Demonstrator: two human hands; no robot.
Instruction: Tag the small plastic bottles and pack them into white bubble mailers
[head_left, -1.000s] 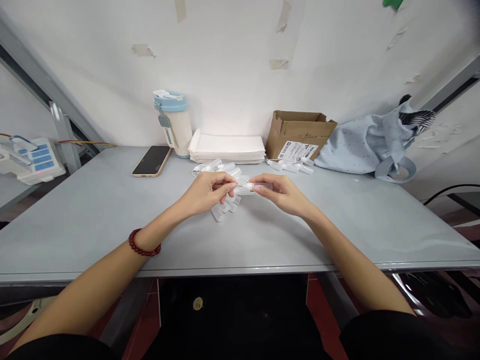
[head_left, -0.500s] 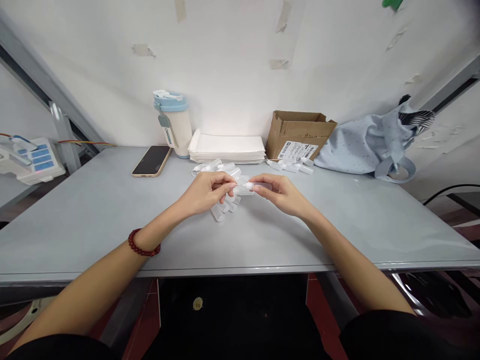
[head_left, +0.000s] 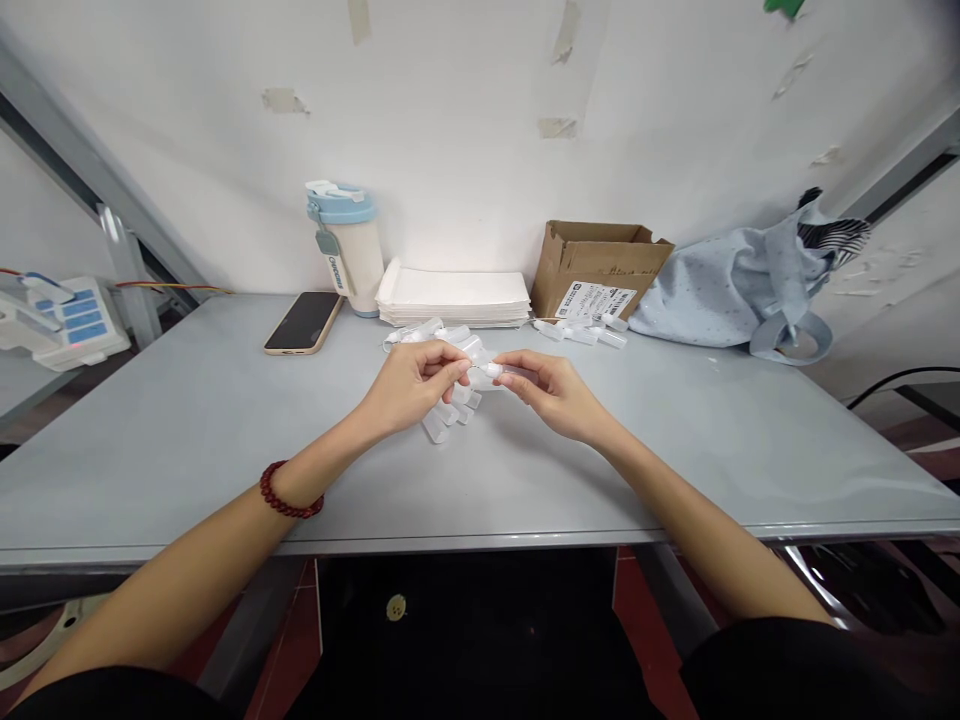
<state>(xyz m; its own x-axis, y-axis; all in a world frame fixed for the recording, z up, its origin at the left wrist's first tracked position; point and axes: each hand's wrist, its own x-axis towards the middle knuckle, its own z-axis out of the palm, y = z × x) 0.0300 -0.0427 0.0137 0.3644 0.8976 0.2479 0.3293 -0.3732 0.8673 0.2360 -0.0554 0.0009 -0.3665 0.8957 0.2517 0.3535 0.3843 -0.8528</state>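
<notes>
A small translucent plastic bottle (head_left: 493, 370) with a white neck end lies sideways in the fingers of my right hand (head_left: 553, 392), its tip pointing left. My left hand (head_left: 420, 385) is closed in a pinch close to that tip; what sits between its thumb and finger is too small to make out. Under and behind both hands is a loose pile of similar clear bottles (head_left: 435, 424), partly hidden by my left hand. More small bottles (head_left: 581, 331) lie beyond my right hand, in front of the cardboard box.
Along the back of the grey table (head_left: 480, 500) stand a phone (head_left: 304, 322), a blue-lidded cup (head_left: 356, 250), a stack of white envelopes or paper (head_left: 454, 297), the open cardboard box (head_left: 600, 270) and a light blue cloth bag (head_left: 705, 290). A white wall rises behind them.
Both hands have shifted very slightly to the left, the bottle with them. Their grips look the same, and the things on the table have stayed in place.
</notes>
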